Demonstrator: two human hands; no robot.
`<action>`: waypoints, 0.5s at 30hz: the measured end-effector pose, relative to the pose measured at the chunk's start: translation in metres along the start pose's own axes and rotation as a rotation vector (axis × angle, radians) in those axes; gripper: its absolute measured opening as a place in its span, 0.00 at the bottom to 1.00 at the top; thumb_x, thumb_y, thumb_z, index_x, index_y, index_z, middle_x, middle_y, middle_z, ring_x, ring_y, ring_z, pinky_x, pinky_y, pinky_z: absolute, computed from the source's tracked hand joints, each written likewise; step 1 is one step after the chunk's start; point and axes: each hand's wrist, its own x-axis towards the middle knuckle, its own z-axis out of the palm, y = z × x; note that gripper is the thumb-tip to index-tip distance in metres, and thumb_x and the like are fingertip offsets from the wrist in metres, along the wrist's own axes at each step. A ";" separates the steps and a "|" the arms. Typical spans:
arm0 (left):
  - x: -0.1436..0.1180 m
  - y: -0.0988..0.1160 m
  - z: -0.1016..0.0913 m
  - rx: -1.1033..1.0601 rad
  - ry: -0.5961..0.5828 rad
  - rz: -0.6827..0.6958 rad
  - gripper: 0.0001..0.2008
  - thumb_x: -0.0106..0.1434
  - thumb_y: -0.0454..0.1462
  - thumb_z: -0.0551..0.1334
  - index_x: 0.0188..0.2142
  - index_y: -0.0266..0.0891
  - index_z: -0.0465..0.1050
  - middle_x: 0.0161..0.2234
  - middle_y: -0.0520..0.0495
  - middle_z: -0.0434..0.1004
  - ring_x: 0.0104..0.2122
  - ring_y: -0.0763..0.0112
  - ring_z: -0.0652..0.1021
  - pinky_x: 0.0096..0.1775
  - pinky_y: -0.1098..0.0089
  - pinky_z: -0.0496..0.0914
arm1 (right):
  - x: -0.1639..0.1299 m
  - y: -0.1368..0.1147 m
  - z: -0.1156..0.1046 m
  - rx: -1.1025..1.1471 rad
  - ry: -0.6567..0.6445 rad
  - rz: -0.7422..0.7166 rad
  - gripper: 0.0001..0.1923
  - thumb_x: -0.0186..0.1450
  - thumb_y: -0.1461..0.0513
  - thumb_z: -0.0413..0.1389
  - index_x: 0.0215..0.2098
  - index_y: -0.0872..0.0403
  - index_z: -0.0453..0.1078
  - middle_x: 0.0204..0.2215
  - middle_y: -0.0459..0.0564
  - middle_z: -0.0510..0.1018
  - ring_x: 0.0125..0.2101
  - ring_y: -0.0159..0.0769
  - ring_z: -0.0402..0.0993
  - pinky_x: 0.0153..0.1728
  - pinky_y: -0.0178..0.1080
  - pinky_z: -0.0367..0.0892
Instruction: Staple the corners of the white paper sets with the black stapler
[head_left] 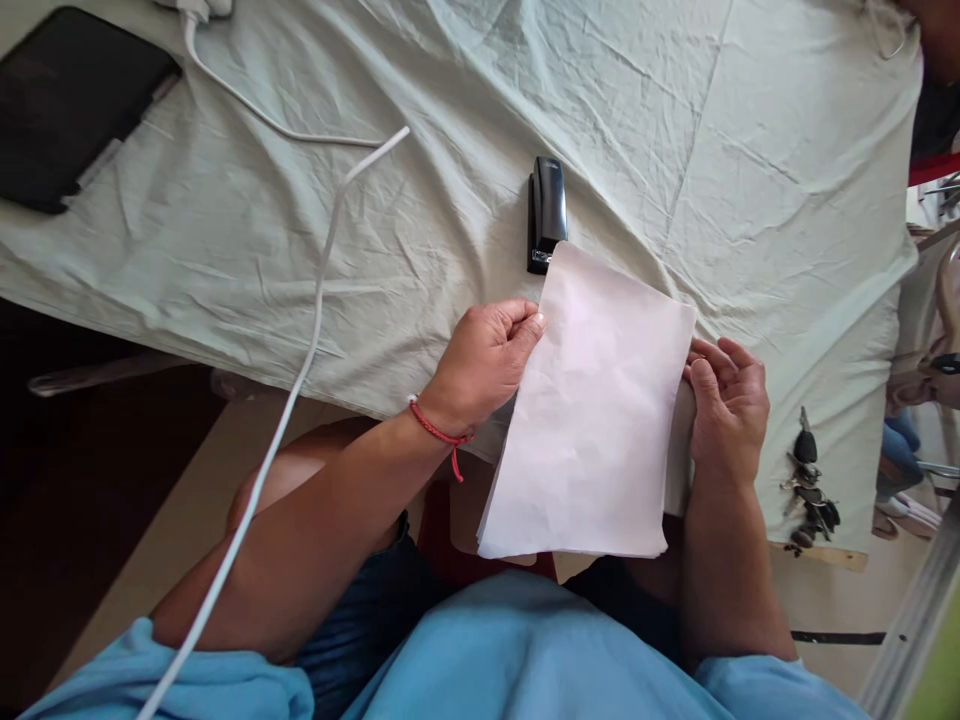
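White paper: from my remote seat, the head view showed a sheaf of white sheets held up between both hands, over the near edge of the table and above the lap.
Left hand: my left hand gripped the sheaf's left edge near the top corner, fingers curled shut, thumb and fingertips pinching the paper; a red cord bracelet circled the wrist.
Right hand: my right hand closed on the sheaf's right edge, thumb on the front face, the other fingers folded behind the sheets, where I could not see how they lay.
Sheaf: it tilted slightly, top corner leaning toward the stapler, lower edges fanned a little so several layers showed.
Stapler: a black stapler lay on the cloth just beyond the sheaf's top corner, its near end partly covered by the paper.
Table: a wrinkled pale green cloth covered the table.
Keys: a bunch of keys rested on the cloth near the right hand, at the table's near edge.
Cable: a white cable ran from the far left across the cloth and down past the left arm.
Far left: a dark flat device sat on the cloth's corner, well apart from both hands.
Clothing: light blue sleeves filled the bottom of the view.
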 end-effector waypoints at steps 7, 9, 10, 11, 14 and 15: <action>0.003 -0.004 0.003 -0.211 0.002 -0.041 0.14 0.69 0.40 0.61 0.27 0.41 0.65 0.25 0.53 0.60 0.27 0.72 0.62 0.29 0.69 0.60 | -0.004 -0.006 -0.007 0.056 -0.134 0.168 0.30 0.66 0.44 0.66 0.59 0.50 0.74 0.38 0.50 0.82 0.34 0.36 0.78 0.35 0.39 0.74; 0.003 -0.004 0.003 -0.151 0.019 -0.029 0.15 0.69 0.40 0.60 0.26 0.41 0.63 0.25 0.54 0.58 0.27 0.73 0.60 0.28 0.69 0.58 | -0.006 -0.009 -0.006 0.106 -0.157 0.213 0.26 0.65 0.44 0.67 0.52 0.51 0.78 0.38 0.51 0.83 0.35 0.38 0.80 0.35 0.41 0.76; 0.003 -0.005 0.003 -0.097 0.026 -0.022 0.15 0.69 0.39 0.60 0.25 0.41 0.63 0.24 0.54 0.57 0.26 0.73 0.59 0.28 0.69 0.56 | -0.007 -0.010 -0.006 0.112 -0.150 0.230 0.24 0.63 0.44 0.68 0.48 0.51 0.78 0.37 0.51 0.83 0.35 0.39 0.80 0.36 0.41 0.77; 0.004 -0.005 0.002 -0.037 0.029 -0.014 0.15 0.70 0.39 0.59 0.25 0.41 0.64 0.24 0.54 0.56 0.26 0.73 0.58 0.28 0.69 0.55 | -0.008 -0.011 -0.005 0.108 -0.137 0.242 0.22 0.62 0.45 0.70 0.45 0.52 0.79 0.36 0.51 0.84 0.34 0.39 0.80 0.36 0.41 0.77; 0.005 -0.006 0.002 0.031 0.017 -0.008 0.14 0.70 0.39 0.60 0.26 0.40 0.67 0.24 0.54 0.57 0.26 0.73 0.59 0.28 0.69 0.55 | -0.009 -0.013 -0.007 0.092 -0.116 0.234 0.19 0.61 0.47 0.71 0.39 0.52 0.79 0.33 0.49 0.83 0.31 0.36 0.78 0.34 0.40 0.76; 0.006 -0.007 0.001 0.000 0.016 -0.015 0.13 0.69 0.40 0.60 0.27 0.40 0.68 0.24 0.54 0.59 0.26 0.73 0.61 0.28 0.69 0.57 | -0.009 -0.013 -0.008 0.092 -0.121 0.228 0.19 0.61 0.47 0.71 0.39 0.52 0.79 0.33 0.48 0.83 0.30 0.35 0.77 0.33 0.39 0.75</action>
